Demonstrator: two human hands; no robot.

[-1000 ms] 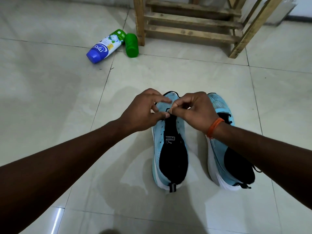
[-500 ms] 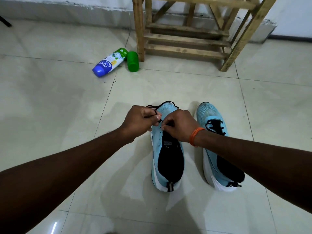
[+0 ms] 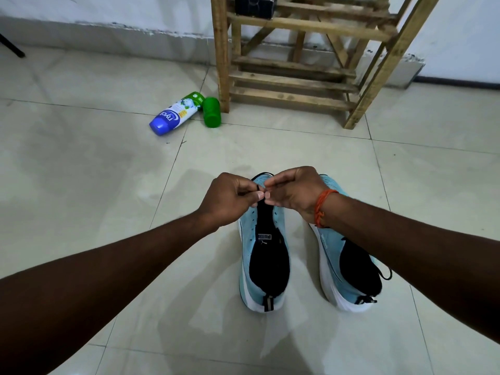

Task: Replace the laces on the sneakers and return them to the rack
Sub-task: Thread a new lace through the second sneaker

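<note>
"On the pale tiled floor [image 3: 108, 185], near the middle of the room, a person reaches down to a pair of light-blue sneakers. What are the hands doing?"

"Both work at the toe end of the left sneaker [image 3: 266, 255]. The left hand [image 3: 230, 197] is curled, thumb and forefinger pinching a thin black lace [image 3: 258, 187]. The right hand [image 3: 293, 190], with an orange thread band [image 3: 322, 207] round its wrist, pinches the same lace from the other side. The fingertips of the two hands almost meet."

"And the shoe itself?"

"It stands flat on the tiles, toe pointing far, heel near. Its black tongue and lining lie open to view, and a row of small eyelets shows along its left edge. A dark loop shows at the toe, just beyond the hands. The right sneaker [image 3: 349, 266] stands just beside it on the right, parallel, partly hidden under the right forearm. A black lace end trails from its right side."

"Where is the rack?"

"Far side, against the white wall: a wooden rack [image 3: 297, 63] with slatted shelves, well apart from the sneakers. A dark box [image 3: 254, 4] sits on a shelf at the top edge of view. Left of the rack's near-left leg is a green cap [image 3: 211, 111], close to the wood. Just beside that lies a white bottle [image 3: 176, 116] on its side, blue end nearest."
</note>
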